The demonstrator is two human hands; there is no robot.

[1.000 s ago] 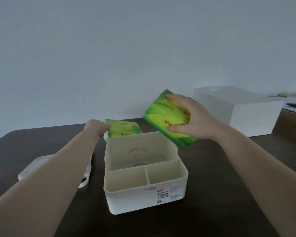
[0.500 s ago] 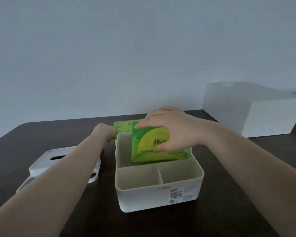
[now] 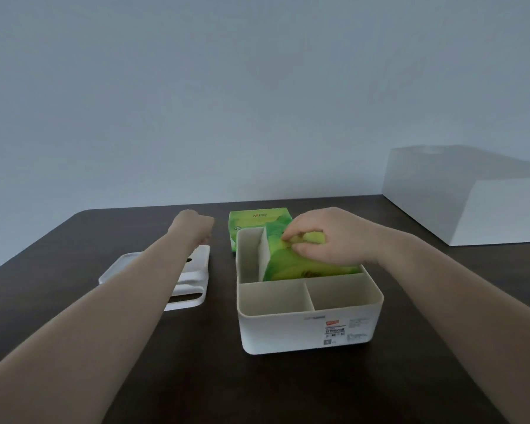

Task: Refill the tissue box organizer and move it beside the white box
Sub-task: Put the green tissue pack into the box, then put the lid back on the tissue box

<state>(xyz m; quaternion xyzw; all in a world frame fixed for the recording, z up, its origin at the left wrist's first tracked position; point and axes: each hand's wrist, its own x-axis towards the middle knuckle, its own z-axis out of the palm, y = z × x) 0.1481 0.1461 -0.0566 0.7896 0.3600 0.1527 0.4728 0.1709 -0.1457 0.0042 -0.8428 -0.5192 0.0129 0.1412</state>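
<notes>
Here my right hand (image 3: 328,237) pinches the green tissue pack (image 3: 291,264), tilted in the far compartment of the organizer (image 3: 306,332) mid-table, so I'd lay it flat before letting go; left hand (image 3: 193,224) looks curled, empty.

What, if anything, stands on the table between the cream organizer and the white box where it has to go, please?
Nothing visible does: the dark table is bare between the cream plastic organizer and the large white box at far right. The right hand is pressing a green tissue pack into the organizer.
</notes>
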